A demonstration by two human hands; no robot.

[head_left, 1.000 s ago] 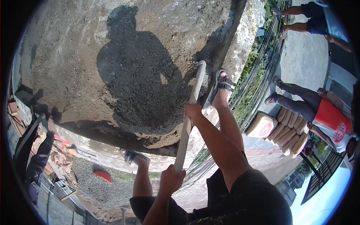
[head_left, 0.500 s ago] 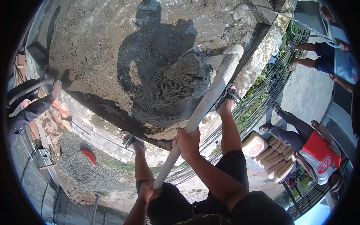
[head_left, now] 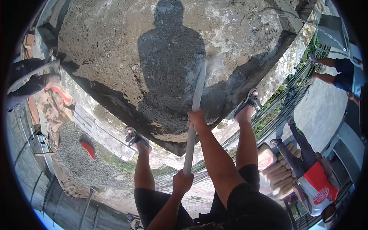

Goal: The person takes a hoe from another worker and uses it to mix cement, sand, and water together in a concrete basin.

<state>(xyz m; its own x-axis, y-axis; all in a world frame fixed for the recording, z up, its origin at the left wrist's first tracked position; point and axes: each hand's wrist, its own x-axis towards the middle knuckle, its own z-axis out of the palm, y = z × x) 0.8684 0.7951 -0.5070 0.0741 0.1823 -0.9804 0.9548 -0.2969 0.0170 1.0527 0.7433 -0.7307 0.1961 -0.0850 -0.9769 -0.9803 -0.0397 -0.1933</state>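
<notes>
Just swung the long pale handle back from a harder rightward lean, now reaching out over the grey mix in a full closed-fist grip of right hand above left hand, so probably between strokes, though with the far end too blurry to be sure.

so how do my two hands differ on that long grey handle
Place: the left hand grips the near end of the long grey handle, while the right hand grips farther along, nearer the gritty grey-brown mix.
View: the right hand's arm shows up to its black sleeve; the left hand's shows only partway, running to the picture's lower edge.
Shared: both are bare and closed around the same handle.
</notes>
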